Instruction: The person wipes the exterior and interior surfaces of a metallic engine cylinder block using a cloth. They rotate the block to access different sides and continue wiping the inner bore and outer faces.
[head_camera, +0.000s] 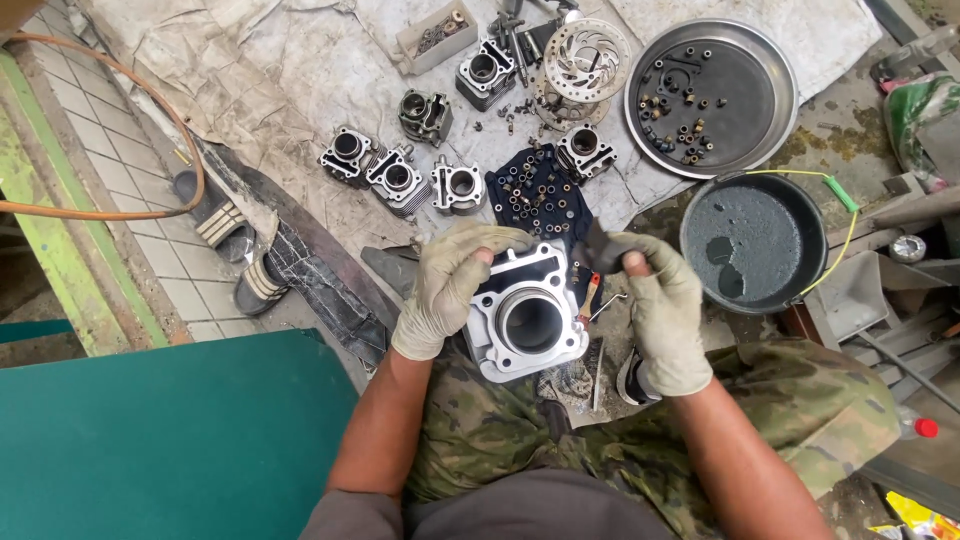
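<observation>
Matt, grimy cloth gloves cover the left hand (447, 290) and right hand (662, 318) around a pale, cast-metal engine cylinder block with a smooth bore (527, 320), near a shiny round steel tray (780, 70), a perforated metal brake disc (587, 60) and creased, stained ground cloth (290, 80).

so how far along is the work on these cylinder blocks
Looks done: five smaller cylinders lie stripped on the cloth, small fittings gathered in the round tray. In hand: left hand steadies the large cylinder block; right hand pinches a dark scrap. How much remains is unclear.
</observation>
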